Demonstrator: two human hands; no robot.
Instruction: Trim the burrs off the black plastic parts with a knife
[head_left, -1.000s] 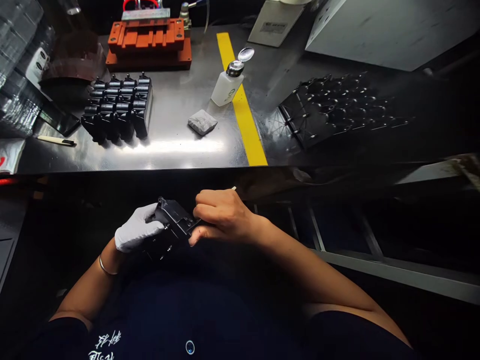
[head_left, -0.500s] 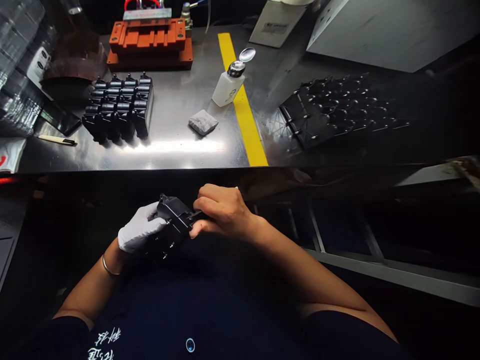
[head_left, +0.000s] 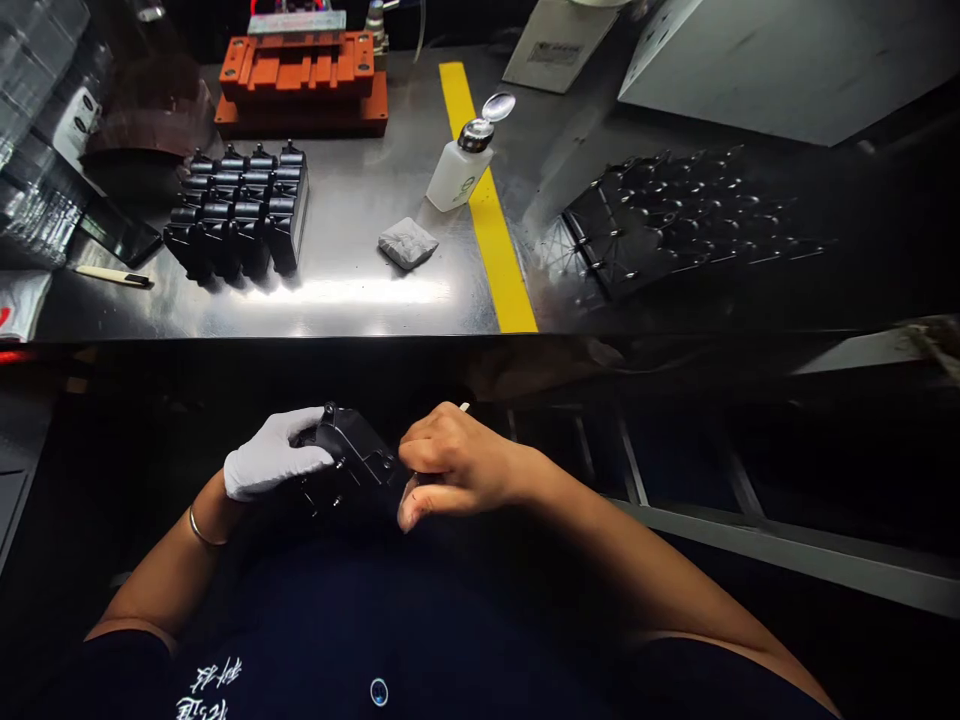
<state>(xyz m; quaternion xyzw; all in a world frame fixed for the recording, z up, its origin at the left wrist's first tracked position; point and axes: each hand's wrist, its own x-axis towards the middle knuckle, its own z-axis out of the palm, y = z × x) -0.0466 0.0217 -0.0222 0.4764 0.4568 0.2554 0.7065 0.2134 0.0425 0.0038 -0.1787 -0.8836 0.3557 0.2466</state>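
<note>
My left hand (head_left: pixel 274 455), in a white glove, grips a black moulded plastic part (head_left: pixel 356 445) between thumb and fingers. The part is tilted in front of my body, and small shiny pins show along its lower side. Just right of the part, apart from it, is my bare right hand (head_left: pixel 446 460). Its fingers are curled with the thumb below. A small pale tip sticks out above the knuckles, but the rest of whatever that hand holds is hidden.
On the metal bench (head_left: pixel 337 315) stand rows of black parts (head_left: pixel 236 215), an orange fixture (head_left: pixel 300 80), a white pump bottle (head_left: pixel 459 170), a folded pale pad (head_left: pixel 407 243) and a cream-handled tool (head_left: pixel 112 276). More black parts (head_left: pixel 675 215) lie right of the yellow tape (head_left: pixel 499 260).
My right hand has drawn away from the black part, slightly down and right, opening a gap. My left hand has shifted a little left with the part.
</note>
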